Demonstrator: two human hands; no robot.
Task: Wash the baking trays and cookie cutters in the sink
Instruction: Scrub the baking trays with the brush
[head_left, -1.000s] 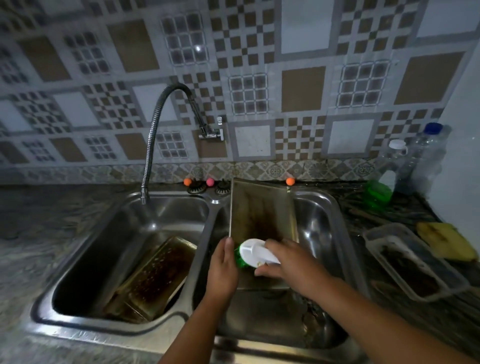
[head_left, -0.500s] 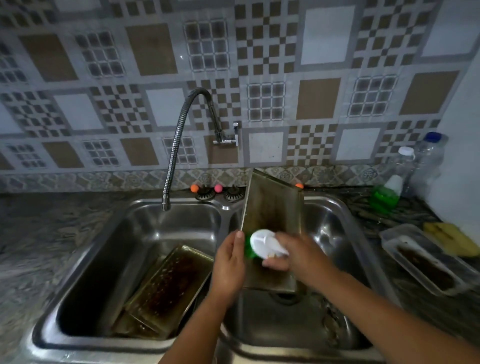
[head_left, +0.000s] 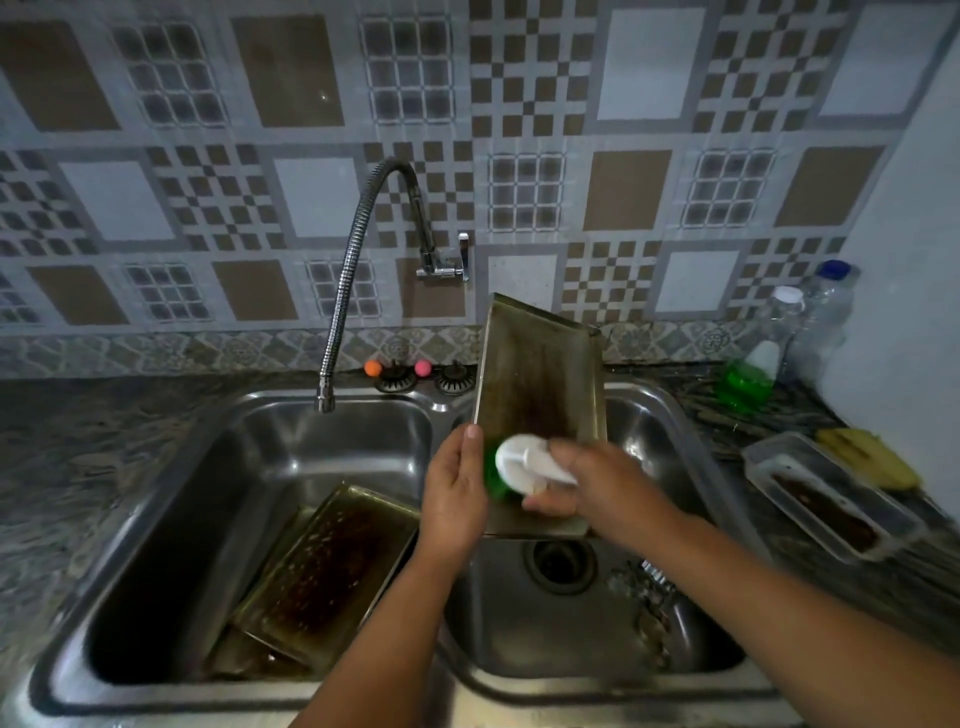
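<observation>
A stained metal baking tray (head_left: 540, 379) stands tilted upright over the right basin of the double sink (head_left: 452, 670). My left hand (head_left: 452, 493) grips the tray's lower left edge. My right hand (head_left: 597, 483) holds a white-handled scrub brush (head_left: 522, 462) with green bristles pressed against the tray's lower face. A second, darker greasy tray (head_left: 327, 571) leans inside the left basin. Small metal pieces, possibly cookie cutters (head_left: 649, 597), lie blurred on the right basin's floor near the drain (head_left: 558, 564).
A flexible faucet (head_left: 353, 270) hangs over the left basin. On the right counter sit a clear container with dark residue (head_left: 831, 499), a yellow sponge (head_left: 867, 457), a green soap bottle (head_left: 748, 379) and a water bottle (head_left: 826, 317). Drain plugs (head_left: 421, 376) rest behind the sink.
The view has shifted downward and left, so the sink sits lower in frame. The brush has slid slightly along the tray's lower part; my left hand keeps its grip.
</observation>
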